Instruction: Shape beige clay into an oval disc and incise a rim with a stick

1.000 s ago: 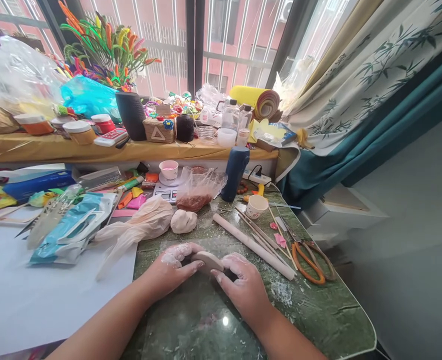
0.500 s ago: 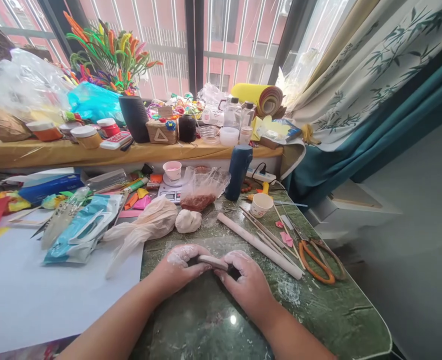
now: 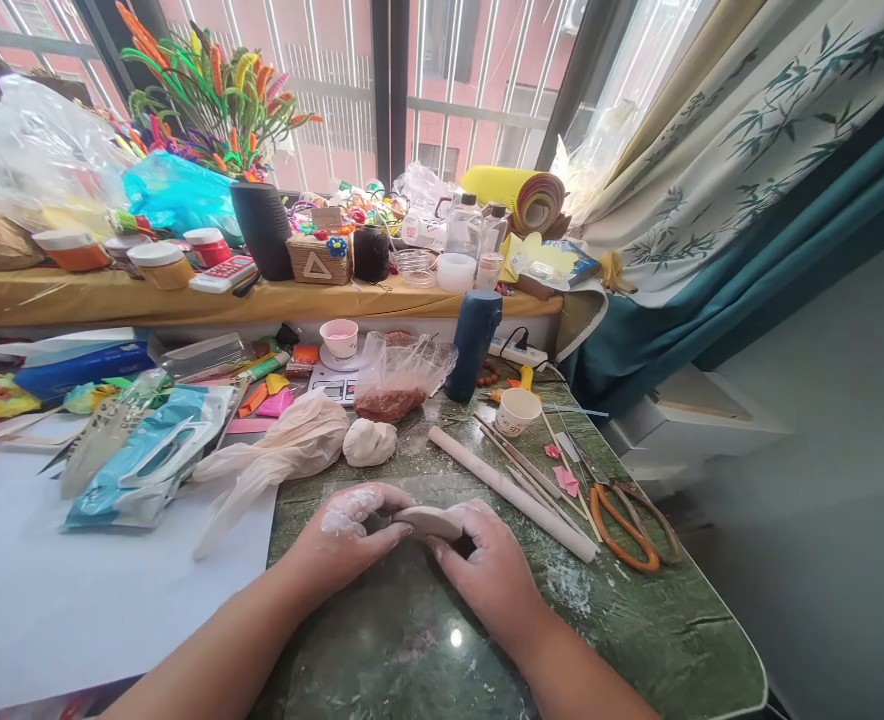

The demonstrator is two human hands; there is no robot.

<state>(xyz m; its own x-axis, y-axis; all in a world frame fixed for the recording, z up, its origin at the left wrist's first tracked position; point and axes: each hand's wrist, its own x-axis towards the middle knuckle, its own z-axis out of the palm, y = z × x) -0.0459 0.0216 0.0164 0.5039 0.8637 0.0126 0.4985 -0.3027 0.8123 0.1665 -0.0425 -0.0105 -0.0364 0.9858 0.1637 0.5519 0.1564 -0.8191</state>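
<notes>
Holding a flat disc of pale dough (image 3: 428, 520) between both hands, you have it just above the green marble-patterned table (image 3: 637, 620), near its middle and close to you. Your left hand (image 3: 344, 540) pinches the disc's left edge with floury fingers curled over it; your right hand (image 3: 487, 565) cups the right edge, thumb underneath as far as I can tell. Both grips are closed on the disc, not wide.

Change over the last second: small. A second ago the disc sat tilted with its face more toward you, half a second ago it looked thinner and edge-on, now it's flatter and showing its top again. Hands barely shifted position. My read: you're turning and pressing the piece round its rim, so shaping is mid-way, not finished.

Outward from there: a lump of white dough (image 3: 369, 441) lies on the table beyond your hands, touching a crumpled pale plastic bag (image 3: 277, 455). A clear bag with reddish-brown filling (image 3: 393, 385) sits behind it. A rolling pin (image 3: 513, 492) lies diagonally to your right, thin sticks (image 3: 532, 470) beside it, orange-handled scissors (image 3: 622, 525) further right. A paper cup (image 3: 517, 411) and dark blue bottle (image 3: 472, 345) stand beyond. White sheet (image 3: 74, 590) on the left, blue packet (image 3: 142, 455) on it.
</notes>
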